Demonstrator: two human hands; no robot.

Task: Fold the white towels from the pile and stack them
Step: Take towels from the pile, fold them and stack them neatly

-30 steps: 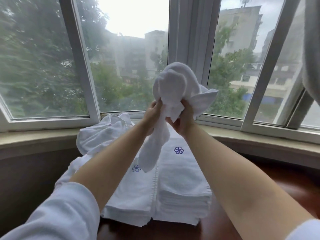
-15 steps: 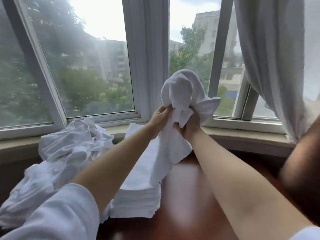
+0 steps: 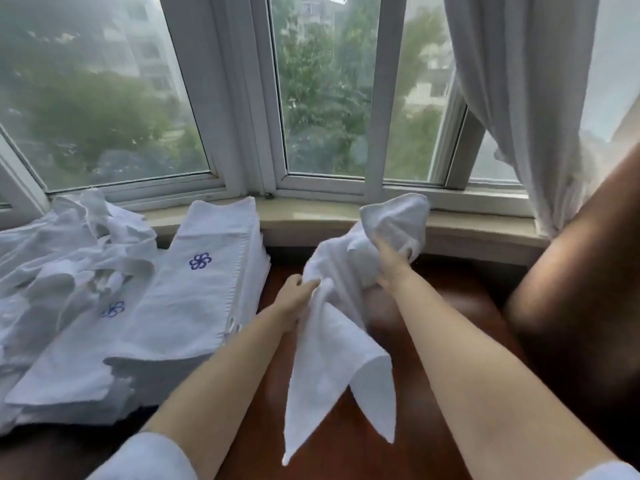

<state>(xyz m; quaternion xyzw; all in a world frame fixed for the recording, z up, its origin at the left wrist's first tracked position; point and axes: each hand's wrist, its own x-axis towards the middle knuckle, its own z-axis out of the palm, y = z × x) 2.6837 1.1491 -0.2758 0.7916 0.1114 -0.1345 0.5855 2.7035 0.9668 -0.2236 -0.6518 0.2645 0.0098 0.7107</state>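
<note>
Left hand [image 3: 294, 299] and right hand [image 3: 389, 259] both gripping 1 bunched white towel [image 3: 337, 341], long axis hanging toward the viewer, folded stack [image 3: 194, 306] left of the left hand

Both hands [image 3: 294, 296] have lowered the towel [image 3: 339, 327] (still bunched) toward the table [image 3: 433, 393].

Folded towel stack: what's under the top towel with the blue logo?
Under the top towel more folded white towels show as layered edges on the stack's right side. A second logo towel lies lower left. The stack hides the surface beneath it.
</note>
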